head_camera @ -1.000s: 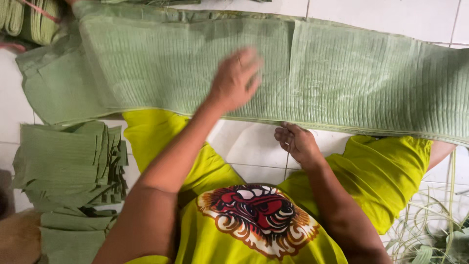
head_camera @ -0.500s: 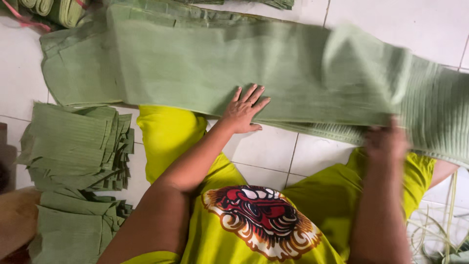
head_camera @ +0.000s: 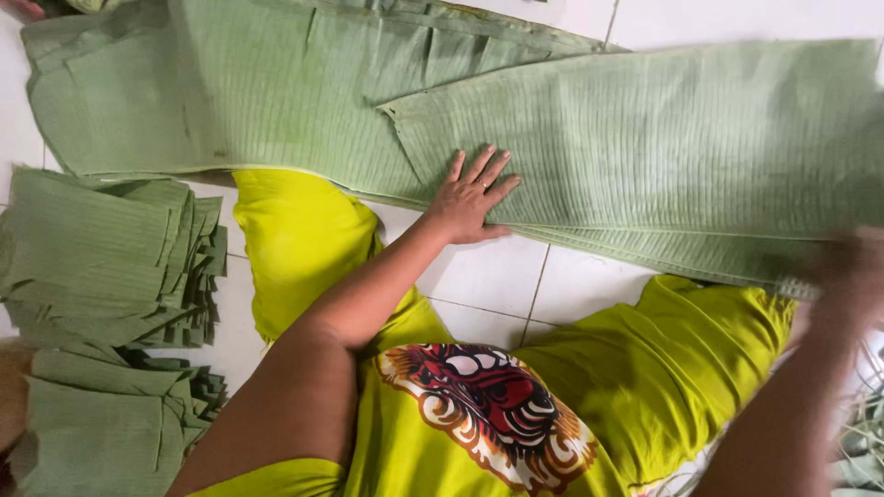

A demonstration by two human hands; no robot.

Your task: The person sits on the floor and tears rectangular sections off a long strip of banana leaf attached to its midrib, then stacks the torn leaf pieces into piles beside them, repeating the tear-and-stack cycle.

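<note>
Long green banana leaves (head_camera: 276,101) lie in layers across the white tiled floor in front of me. My left hand (head_camera: 471,195) rests flat on the near edge of the top leaf (head_camera: 663,156), fingers spread. My right hand (head_camera: 847,276) is blurred at the far right, at the near edge of that top leaf; its fingers seem closed on the leaf edge. I sit cross-legged in yellow-green clothing (head_camera: 304,239) with a red printed design.
Two stacks of cut, folded leaf pieces stand at the left: one (head_camera: 110,258) beside my knee, another (head_camera: 101,423) nearer the bottom corner. Thin leaf strips (head_camera: 861,442) lie at the bottom right. Another person's fingertip (head_camera: 23,9) shows at the top left.
My left hand slid down from the middle of the leaf to its near edge. My right hand moved from between my knees out to the far right, and the top leaf shifted right.
</note>
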